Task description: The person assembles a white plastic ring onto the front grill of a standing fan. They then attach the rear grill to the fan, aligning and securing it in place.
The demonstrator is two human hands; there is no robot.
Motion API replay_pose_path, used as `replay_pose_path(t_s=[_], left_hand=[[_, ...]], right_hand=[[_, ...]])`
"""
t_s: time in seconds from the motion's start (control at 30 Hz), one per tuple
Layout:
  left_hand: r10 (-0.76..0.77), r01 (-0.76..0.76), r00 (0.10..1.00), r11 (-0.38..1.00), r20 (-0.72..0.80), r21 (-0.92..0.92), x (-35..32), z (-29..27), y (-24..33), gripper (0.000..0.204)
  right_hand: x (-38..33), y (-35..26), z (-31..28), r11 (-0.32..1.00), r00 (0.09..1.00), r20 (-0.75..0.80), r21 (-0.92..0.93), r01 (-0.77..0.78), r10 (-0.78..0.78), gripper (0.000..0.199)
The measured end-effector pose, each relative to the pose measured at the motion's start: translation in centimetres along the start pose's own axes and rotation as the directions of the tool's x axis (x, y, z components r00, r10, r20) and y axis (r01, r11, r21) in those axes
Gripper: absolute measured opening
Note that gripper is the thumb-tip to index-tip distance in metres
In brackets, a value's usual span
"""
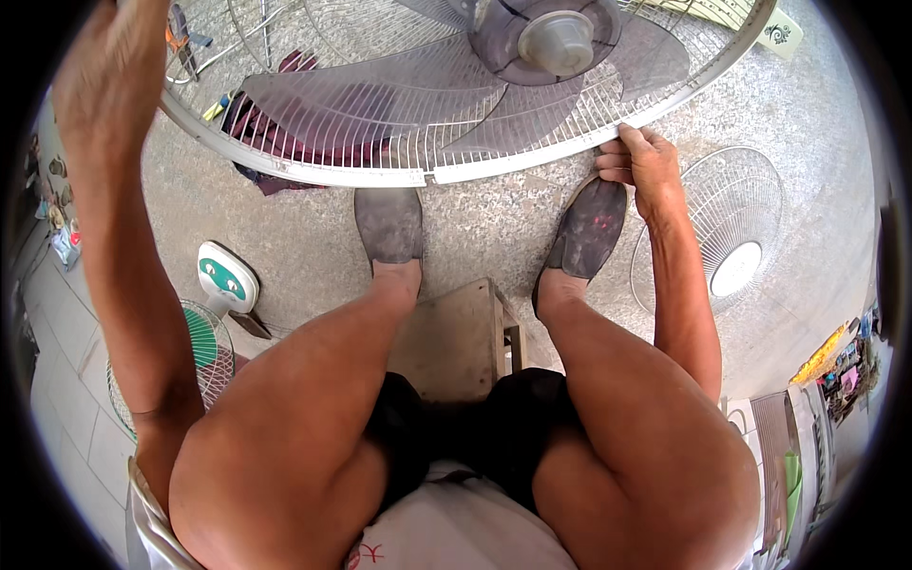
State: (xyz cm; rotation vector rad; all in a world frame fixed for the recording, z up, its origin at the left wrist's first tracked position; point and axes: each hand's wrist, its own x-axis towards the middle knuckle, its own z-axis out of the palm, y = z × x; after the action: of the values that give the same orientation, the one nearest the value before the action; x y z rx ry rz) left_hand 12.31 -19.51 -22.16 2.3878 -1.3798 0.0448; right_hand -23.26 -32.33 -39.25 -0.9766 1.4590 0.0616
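A large fan head lies in front of my knees, its white wire guard (380, 104) over translucent grey blades (608, 57) and a round grey hub (556, 43). My right hand (641, 161) pinches the guard's white rim (532, 161) at its near right edge. My left hand (104, 66) is raised at the far left by the rim's left side; whether it grips the rim is unclear. I sit on a low wooden stool (456, 332) with my shoes planted below the fan.
A separate round wire guard (731, 228) lies on the speckled floor at the right. A small fan with green blades (204, 351) and a white base (226, 277) lies at the left. Dark red cloth (285, 142) shows beneath the big fan. Clutter lines both side edges.
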Motion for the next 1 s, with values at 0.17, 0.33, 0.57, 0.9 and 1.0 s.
replay_pose_path(t_s=[0.17,0.33,0.57,0.9,1.0], left_hand=[[-0.234,0.267,0.958,0.937,0.164,-0.225,-6.2,0.8,-1.5,0.046],[-0.428,0.525,0.847,0.767,0.314,-0.370,-11.7,1.9,-1.3,0.041],[-0.452,0.601,0.798,0.650,0.399,-0.466,-11.9,2.5,-2.3,0.029],[-0.469,0.569,0.822,0.694,0.324,-0.441,-8.7,2.9,-5.5,0.030],[-0.539,0.591,0.806,0.709,0.245,-0.386,-10.5,3.5,-5.0,0.028]], right_hand=[[-0.1,1.1,0.4,0.999,1.000,0.028,-0.046,-0.009,0.010,0.030],[-0.5,1.0,1.0,0.999,0.999,0.051,-0.049,-0.008,0.010,0.029],[-0.5,1.2,1.4,0.994,0.989,0.113,-0.050,-0.093,0.098,0.029],[-3.0,2.5,5.5,0.983,0.956,0.229,-0.003,-0.185,0.181,0.035],[-3.0,2.5,5.5,0.982,0.970,0.174,0.056,-0.181,0.169,0.038]])
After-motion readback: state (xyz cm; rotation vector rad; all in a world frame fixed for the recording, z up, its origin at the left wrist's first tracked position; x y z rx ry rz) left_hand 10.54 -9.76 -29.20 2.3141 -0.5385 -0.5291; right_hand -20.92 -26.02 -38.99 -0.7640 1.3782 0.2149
